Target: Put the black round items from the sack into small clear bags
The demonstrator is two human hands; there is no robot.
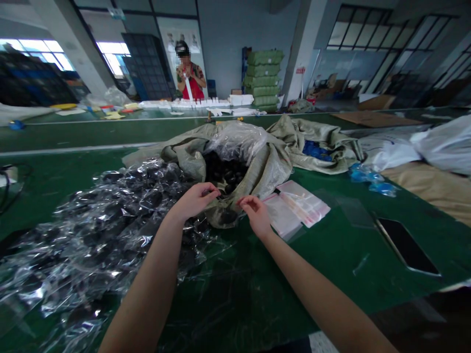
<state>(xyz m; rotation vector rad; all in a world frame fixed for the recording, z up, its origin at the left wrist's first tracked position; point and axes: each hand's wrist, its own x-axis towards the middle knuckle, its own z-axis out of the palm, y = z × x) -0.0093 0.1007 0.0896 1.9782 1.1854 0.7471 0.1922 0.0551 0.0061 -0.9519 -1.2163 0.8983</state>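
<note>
I'm seeing bagged pieces (121,211) heaped, sack (263,169) holding loose ones (230,179); left hand (200,196), right hand (257,215): can't tell grip.

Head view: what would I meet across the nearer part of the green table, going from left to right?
Wrapped black items → left hand → right hand → clear bags → phone.

No text was legible. The red marks on a sign (300,70) at the pillar (303,46) – and those on a co-worker's cap (181,43) – were too small to read.
</note>
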